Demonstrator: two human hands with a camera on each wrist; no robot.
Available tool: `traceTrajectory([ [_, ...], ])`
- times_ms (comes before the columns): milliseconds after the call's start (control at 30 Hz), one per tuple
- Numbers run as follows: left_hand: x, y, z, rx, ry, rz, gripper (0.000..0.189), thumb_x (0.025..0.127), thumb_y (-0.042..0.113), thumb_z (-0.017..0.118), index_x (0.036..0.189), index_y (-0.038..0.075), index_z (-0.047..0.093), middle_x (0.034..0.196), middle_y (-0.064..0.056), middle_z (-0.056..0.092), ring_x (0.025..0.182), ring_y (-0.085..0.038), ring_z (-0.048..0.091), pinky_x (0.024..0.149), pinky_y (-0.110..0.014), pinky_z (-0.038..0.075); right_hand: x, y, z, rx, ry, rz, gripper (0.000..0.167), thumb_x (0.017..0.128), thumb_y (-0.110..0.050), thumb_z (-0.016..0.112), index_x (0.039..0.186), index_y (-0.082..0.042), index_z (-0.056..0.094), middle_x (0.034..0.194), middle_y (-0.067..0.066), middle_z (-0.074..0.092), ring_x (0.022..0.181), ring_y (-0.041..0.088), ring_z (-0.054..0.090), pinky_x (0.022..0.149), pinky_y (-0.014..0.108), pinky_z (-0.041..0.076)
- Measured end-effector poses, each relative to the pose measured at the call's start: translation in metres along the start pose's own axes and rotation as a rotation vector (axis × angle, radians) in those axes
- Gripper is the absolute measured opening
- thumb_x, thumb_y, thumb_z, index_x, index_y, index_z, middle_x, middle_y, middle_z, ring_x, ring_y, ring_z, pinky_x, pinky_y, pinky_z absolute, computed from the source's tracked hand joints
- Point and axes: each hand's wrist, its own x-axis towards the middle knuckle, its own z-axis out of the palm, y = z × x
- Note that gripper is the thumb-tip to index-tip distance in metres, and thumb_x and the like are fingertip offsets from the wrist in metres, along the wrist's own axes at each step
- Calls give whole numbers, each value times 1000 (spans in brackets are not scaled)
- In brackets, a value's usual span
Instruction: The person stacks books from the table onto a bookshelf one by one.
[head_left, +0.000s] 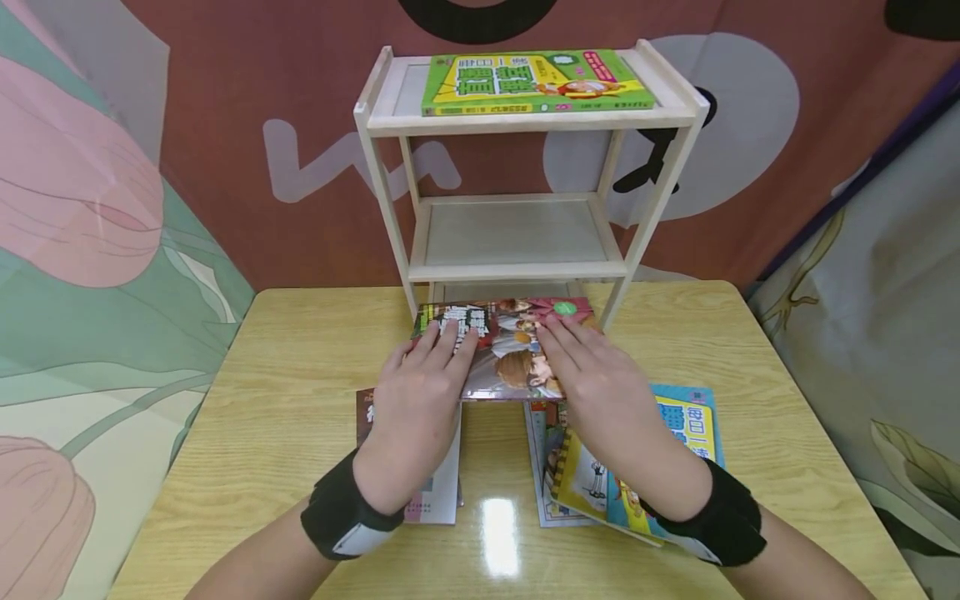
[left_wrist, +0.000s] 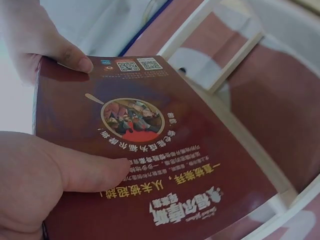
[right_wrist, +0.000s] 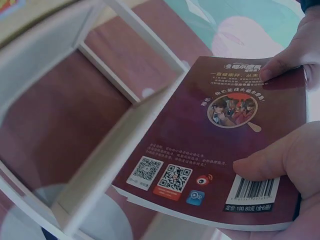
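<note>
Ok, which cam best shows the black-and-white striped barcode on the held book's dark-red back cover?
Right wrist: the black-and-white striped barcode faces that camera, its bars distinct. Head shows the held book's illustrated front, no barcode. Left wrist shows the dark-red back cover, but no visible barcode.

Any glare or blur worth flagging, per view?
Head: bright glare patch on the table, bottom centre; left wrist: left edge blown out to white, fine print on the book soft; right wrist: purplish sheen on the book's cover, shelf edges soft.
</note>
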Motion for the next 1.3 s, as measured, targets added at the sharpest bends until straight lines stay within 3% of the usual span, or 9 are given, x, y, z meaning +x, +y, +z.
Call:
traceTrajectory([
  [133, 6, 0, -6, -27, 84, 12, 46, 84, 1, 65, 128, 12, 61, 129, -11, 60, 121, -29, 56, 93, -44, 47, 4, 3, -5, -18, 124, -2, 48, 81, 5, 68, 127, 0, 58, 126, 16, 61, 118, 32, 58, 94, 45, 49],
  [267, 15, -2, -1, -44, 170, 35, 45, 85, 2, 64, 129, 11, 60, 131, -12, 59, 124, -29, 54, 95, -45, 46, 9, 9, -2, -28, 202, 12, 43, 83, 4, 65, 126, 0, 59, 126, 17, 61, 119, 32, 57, 94, 46, 49],
  [600, 54, -19, 46, 4, 335, 93, 37, 93, 8, 57, 129, 13, 60, 131, -8, 59, 125, -26, 53, 98, -46, 44, 31, 43, 39, -76, 322, 5, 36, 94, -1, 54, 130, 0, 56, 130, 16, 57, 121, 32, 55, 97, 45, 47],
  [767, 67, -25, 65, 0, 285, 83, 35, 93, 8, 58, 127, 15, 62, 130, -7, 60, 122, -25, 56, 95, -45, 46, 38, 56, 57, -80, 249, 3, 39, 92, -2, 57, 131, 0, 54, 132, 16, 56, 122, 32, 54, 98, 45, 46],
  [1033, 70, -34, 71, -44, 40, 103, 51, 86, 8, 68, 133, 20, 56, 136, -6, 55, 124, -26, 53, 96, -44, 48, 40, 66, 57, 13, 24, -6, 53, 83, -2, 70, 133, -1, 52, 135, 19, 53, 121, 36, 53, 96, 45, 48],
  [1167, 72, -42, 65, -79, -39, 140, 59, 80, 38, 74, 133, 19, 56, 137, -6, 54, 126, -26, 52, 97, -38, 48, 41, 72, 50, 62, -45, -41, 69, 76, -26, 80, 135, -6, 51, 136, 18, 52, 122, 36, 52, 95, 46, 48],
  [1300, 74, -49, 62, -103, -35, 192, 74, 75, 66, 59, 132, 19, 58, 135, -8, 56, 123, -26, 54, 77, -32, 56, 41, 77, 49, 71, -55, -82, 73, 78, -53, 66, 134, -7, 54, 137, 17, 52, 124, 35, 51, 96, 47, 48],
])
